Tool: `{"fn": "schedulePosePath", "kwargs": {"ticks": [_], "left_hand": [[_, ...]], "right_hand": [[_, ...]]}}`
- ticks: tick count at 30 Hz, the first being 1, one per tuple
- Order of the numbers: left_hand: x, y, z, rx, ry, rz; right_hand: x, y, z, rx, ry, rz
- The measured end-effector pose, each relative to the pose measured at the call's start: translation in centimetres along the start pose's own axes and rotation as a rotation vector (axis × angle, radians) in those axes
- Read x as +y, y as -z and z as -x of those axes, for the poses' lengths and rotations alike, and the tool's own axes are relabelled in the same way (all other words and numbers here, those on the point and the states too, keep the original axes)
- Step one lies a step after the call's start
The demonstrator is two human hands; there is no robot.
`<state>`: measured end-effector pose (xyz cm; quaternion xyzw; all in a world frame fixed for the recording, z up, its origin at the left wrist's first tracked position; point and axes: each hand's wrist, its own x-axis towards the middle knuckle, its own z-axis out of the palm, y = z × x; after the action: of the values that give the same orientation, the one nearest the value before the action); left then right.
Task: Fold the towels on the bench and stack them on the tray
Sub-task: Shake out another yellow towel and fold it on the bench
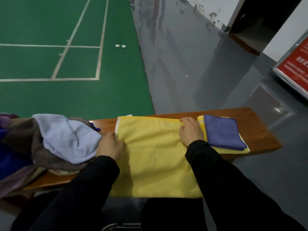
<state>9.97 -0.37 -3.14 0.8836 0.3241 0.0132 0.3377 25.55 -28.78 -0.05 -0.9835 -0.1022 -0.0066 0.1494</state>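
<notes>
- Two hands work one yellow towel, which lies spread across the desk right in front of the person, its near part hanging over the front edge.
- Its long axis seems to run from the far edge of the desk toward the person; the exposed width runs left to right between the hands.
- Left hand rests at the towel's left edge, fingers curled and bunching the cloth near the white hem.
- Right hand lies on the right part, fingers loosely bent and pressing down near the far edge; whether they pinch the cloth I cannot tell.
- Both hands touch the towel, so neither is nearer; the next fold probably carries one side across to the other, or the far edge toward the person.
- Just right of the right hand, a folded blue towel sits on a folded yellow one; no tray shows beneath them.
- Left of the left hand is an unfolded heap: a pale blue towel on a brown one.
</notes>
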Motion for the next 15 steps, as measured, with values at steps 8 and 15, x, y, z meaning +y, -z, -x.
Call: {"fn": "schedulePosePath", "kwargs": {"ticks": [8, 15], "left_hand": [[2.0, 1.4, -2.5, 0.043, 0.011, 0.141], [4.2, 0.9, -5.5, 0.058, 0.048, 0.22]], "right_hand": [[1.1, -0.6, -2.4, -0.037, -0.003, 0.134], [1.0, 0.2, -2.5, 0.021, 0.019, 0.161]]}}
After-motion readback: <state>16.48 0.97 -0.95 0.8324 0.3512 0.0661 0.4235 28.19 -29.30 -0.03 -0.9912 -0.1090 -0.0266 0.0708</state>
